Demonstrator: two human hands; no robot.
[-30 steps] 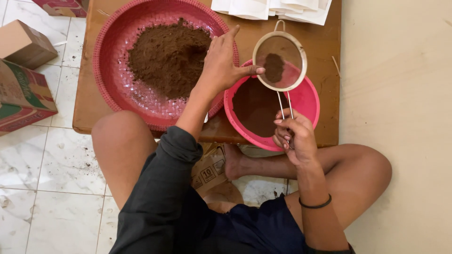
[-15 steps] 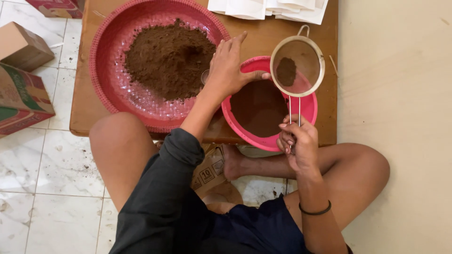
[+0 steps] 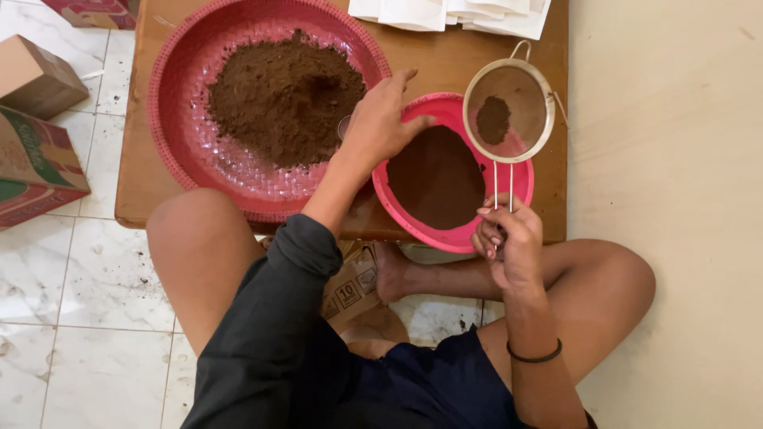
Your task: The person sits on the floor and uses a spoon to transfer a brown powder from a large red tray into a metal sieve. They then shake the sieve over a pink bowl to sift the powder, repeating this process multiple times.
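Right hand point(image 3: 509, 245) is closed around the wire handle of a small round sieve point(image 3: 509, 110), which hangs above the far rim of a pink bowl point(image 3: 413, 213) of brown powder. Left hand point(image 3: 381, 119) lies open at the bowl's near-left edge, beside a large red woven tray point(image 3: 179, 135) of the same powder on the wooden surface point(image 3: 433, 48).

Low wooden table point(image 3: 445, 56) carries red tray point(image 3: 171, 127), pink bowl point(image 3: 520, 187), white papers point(image 3: 453, 14).
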